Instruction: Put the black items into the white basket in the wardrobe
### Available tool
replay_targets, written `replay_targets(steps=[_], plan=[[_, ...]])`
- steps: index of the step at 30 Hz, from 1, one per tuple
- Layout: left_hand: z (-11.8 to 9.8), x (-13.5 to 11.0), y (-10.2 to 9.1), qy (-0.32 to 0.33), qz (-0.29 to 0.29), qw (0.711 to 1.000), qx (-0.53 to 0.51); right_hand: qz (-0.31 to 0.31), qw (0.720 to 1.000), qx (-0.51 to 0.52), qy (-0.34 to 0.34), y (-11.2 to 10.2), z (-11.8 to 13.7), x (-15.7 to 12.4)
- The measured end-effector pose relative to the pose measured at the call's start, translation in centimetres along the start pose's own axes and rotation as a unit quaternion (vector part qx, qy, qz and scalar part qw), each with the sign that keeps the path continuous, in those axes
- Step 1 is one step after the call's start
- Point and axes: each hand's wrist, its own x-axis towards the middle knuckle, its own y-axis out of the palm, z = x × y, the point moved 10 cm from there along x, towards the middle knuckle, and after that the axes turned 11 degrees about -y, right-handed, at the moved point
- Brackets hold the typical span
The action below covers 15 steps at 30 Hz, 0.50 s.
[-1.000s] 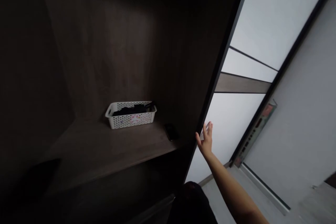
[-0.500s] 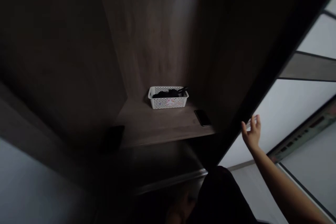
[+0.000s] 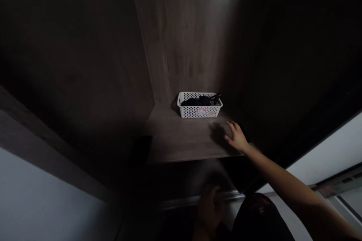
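Wood shelf [image 3: 175,139] | white basket [image 3: 200,111] holding dark fabric [image 3: 192,102] | right hand [image 3: 236,138] open at shelf edge | left hand [image 3: 210,209] blurred, state unclear

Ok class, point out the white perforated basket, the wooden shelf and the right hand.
white perforated basket [image 3: 199,111], head view, on its front wall
wooden shelf [image 3: 181,139], head view, on its bare top
right hand [image 3: 236,138], head view, on the back of the hand

A plastic basket [image 3: 199,111] sits on a wooden shelf [image 3: 175,139], behind the hand [image 3: 236,137].
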Motion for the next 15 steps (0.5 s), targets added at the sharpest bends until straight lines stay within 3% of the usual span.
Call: replay_targets(steps=[3,5,7,10,15], plan=[[-9.3,2.9,-11.1,0.124,-0.188,0.972,0.065,0.078,0.992,-0.021,0.095,3.3,-2.7,5.4],[-15.2,5.3,-18.6,0.134,-0.308,0.934,0.121,0.097,0.985,-0.029,0.141,4.0,-4.5,8.3],[-19.7,9.0,-24.2,0.095,-0.362,0.908,0.191,0.102,0.98,-0.028,0.166,4.4,-6.2,10.9],[-23.6,15.5,-28.9,0.038,-0.36,0.884,0.295,0.12,0.975,-0.026,0.184,5.2,-8.5,14.1],[-24.7,23.7,-31.0,-0.024,-0.302,0.873,0.382,0.159,0.971,-0.017,0.18,7.0,-11.0,17.6]])
